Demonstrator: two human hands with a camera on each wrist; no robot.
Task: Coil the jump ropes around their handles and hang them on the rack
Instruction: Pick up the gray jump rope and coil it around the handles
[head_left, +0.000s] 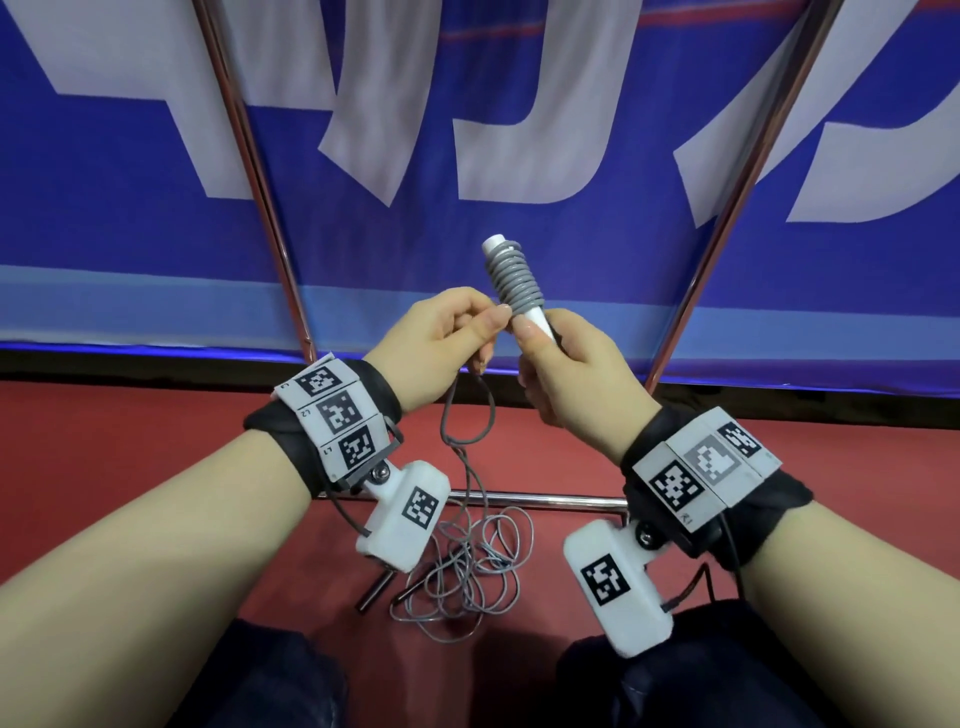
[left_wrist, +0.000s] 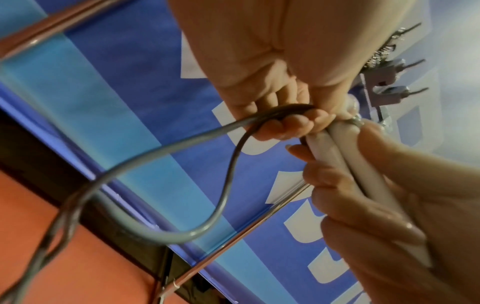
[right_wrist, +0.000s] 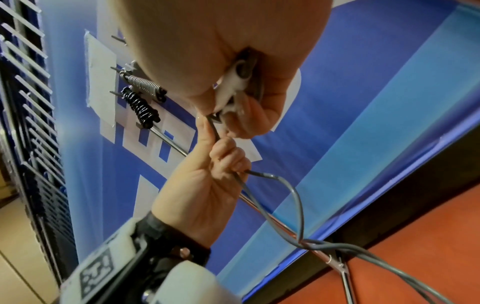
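Head view: right hand (head_left: 566, 369) fisted round lower end of 2 white handles (head_left: 540, 322), upper part tilted left, wrapped in grey rope (head_left: 514, 283) coils. Left hand (head_left: 441, 348) pinches rope just beside coils. Slack loops heaped on red floor (head_left: 156, 441) between rack legs (head_left: 748, 192).

Left wrist view: rope (left_wrist: 161, 152) bends over curled fingers (left_wrist: 285, 125), handles (left_wrist: 345, 164) touching side by side.

Right wrist view: 2 coiled ropes (right_wrist: 141, 109) hang on rack pegs, upper left.

Black wrist straps (head_left: 769, 512); white tagged camera boxes (head_left: 402, 517); dark trousers (head_left: 280, 675).
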